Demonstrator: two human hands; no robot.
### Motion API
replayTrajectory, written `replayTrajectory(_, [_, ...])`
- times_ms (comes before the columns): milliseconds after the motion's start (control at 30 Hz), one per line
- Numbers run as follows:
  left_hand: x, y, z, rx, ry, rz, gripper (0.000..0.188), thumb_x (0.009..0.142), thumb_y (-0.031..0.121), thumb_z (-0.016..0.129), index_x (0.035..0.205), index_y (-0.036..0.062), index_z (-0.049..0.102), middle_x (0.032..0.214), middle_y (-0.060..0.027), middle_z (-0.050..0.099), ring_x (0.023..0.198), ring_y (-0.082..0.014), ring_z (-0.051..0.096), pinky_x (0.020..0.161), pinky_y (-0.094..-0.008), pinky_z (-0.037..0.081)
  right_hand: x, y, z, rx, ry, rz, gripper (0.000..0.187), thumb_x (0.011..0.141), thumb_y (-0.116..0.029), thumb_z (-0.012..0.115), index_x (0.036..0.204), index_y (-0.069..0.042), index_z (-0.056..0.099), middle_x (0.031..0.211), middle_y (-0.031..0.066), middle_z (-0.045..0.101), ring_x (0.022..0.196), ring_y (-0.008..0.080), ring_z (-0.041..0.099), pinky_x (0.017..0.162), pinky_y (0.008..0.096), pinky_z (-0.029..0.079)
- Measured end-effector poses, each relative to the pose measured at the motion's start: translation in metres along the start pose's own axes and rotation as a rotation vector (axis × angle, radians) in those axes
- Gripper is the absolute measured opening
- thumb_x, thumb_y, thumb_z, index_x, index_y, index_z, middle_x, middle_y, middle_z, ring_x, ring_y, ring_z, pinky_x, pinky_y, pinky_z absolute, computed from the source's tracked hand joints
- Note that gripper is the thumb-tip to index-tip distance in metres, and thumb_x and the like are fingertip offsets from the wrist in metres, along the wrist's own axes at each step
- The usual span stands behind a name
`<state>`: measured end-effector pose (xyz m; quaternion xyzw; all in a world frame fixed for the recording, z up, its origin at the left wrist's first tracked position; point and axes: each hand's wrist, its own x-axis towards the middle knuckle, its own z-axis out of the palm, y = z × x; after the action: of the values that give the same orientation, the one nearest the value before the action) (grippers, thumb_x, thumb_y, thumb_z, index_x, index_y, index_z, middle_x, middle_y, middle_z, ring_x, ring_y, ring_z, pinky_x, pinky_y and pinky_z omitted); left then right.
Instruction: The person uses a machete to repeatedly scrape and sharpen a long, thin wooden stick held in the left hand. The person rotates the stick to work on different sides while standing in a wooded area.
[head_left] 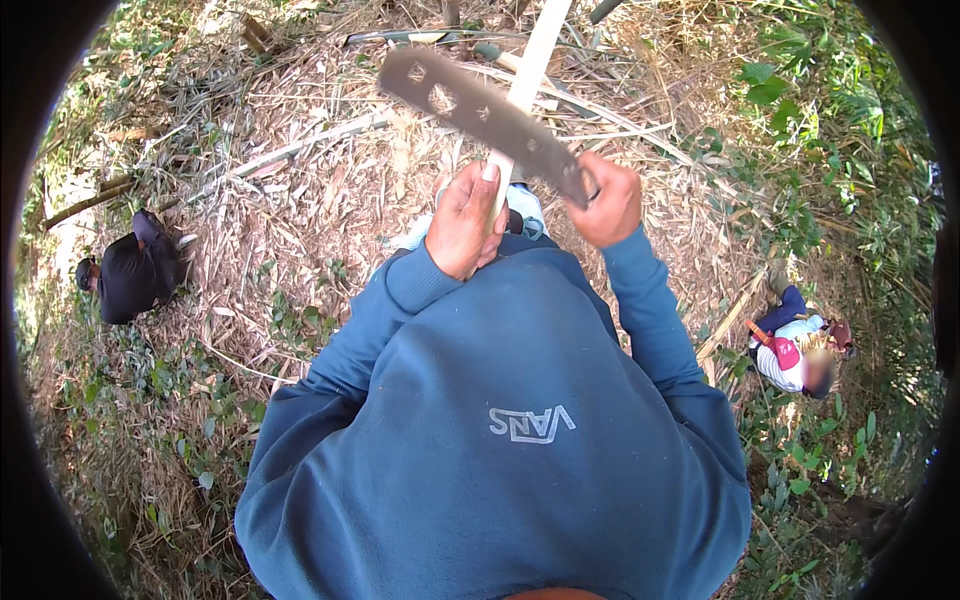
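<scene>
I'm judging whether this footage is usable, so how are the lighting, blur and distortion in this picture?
Head view: bright daylight, with the pale strip nearly washed out above the left hand; head view: the perforated blade in the right hand looks slightly soft, perhaps from motion; head view: black fisheye border, with the person at right appearing tipped sideways.
</scene>
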<state>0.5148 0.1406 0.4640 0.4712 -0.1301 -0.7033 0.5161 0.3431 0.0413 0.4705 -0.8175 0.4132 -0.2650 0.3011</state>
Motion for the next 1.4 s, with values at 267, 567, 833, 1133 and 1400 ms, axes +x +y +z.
replayTrajectory(267, [0.000, -0.011, 0.002, 0.045, 0.050, -0.040, 0.033, 0.103, 0.039, 0.036, 0.099, 0.0085, 0.047, 0.057, -0.0016, 0.042, 0.037, -0.0078, 0.032, 0.033, -0.0224, 0.026, -0.018, 0.003, 0.017, -0.107, 0.053, -0.057, 0.031, 0.070, -0.027, 0.072, 0.062, -0.005, 0.051, 0.056, 0.0138, 0.051, 0.049, 0.0319, 0.054, 0.046, 0.0385, 0.039])
replayTrajectory(567, [-0.005, 0.000, 0.006, 0.044, 0.043, -0.026, 0.029, 0.102, 0.038, 0.037, 0.101, 0.0109, 0.046, 0.059, -0.0013, 0.044, 0.036, -0.0063, 0.032, 0.032, -0.0217, 0.024, -0.009, -0.001, 0.008, -0.147, 0.018, -0.009, 0.021, 0.070, -0.020, 0.071, 0.067, -0.004, 0.057, 0.059, 0.0169, 0.054, 0.055, 0.0349, 0.057, 0.050, 0.0387, 0.042])
replayTrajectory(833, [-0.007, 0.000, 0.003, 0.069, 0.042, -0.028, 0.028, 0.102, 0.038, 0.037, 0.096, 0.0120, 0.044, 0.056, 0.0006, 0.043, 0.036, -0.0054, 0.030, 0.031, -0.0213, 0.024, 0.000, 0.001, 0.010, -0.149, 0.023, -0.091, 0.014, 0.072, -0.012, 0.069, 0.075, -0.002, 0.061, 0.057, 0.0166, 0.052, 0.052, 0.0351, 0.056, 0.049, 0.0362, 0.042])
replayTrajectory(1133, [-0.007, -0.004, 0.000, 0.099, -0.044, 0.059, 0.026, 0.103, 0.035, 0.036, 0.097, 0.0109, 0.043, 0.055, 0.0006, 0.042, 0.036, -0.0054, 0.030, 0.031, -0.0216, 0.024, 0.008, 0.015, 0.007, -0.156, 0.040, -0.035, 0.015, 0.070, -0.011, 0.070, 0.081, -0.001, 0.064, 0.059, 0.0164, 0.057, 0.054, 0.0294, 0.062, 0.054, 0.0356, 0.046])
replayTrajectory(1400, [-0.010, -0.004, 0.005, 0.148, -0.071, 0.043, 0.024, 0.103, 0.033, 0.035, 0.099, 0.0113, 0.044, 0.055, 0.0010, 0.042, 0.036, -0.0059, 0.031, 0.032, -0.0215, 0.025, 0.022, 0.023, 0.002, -0.136, 0.145, 0.061, 0.019, 0.069, -0.018, 0.072, 0.080, -0.004, 0.066, 0.064, 0.0163, 0.062, 0.058, 0.0310, 0.064, 0.055, 0.0377, 0.048])
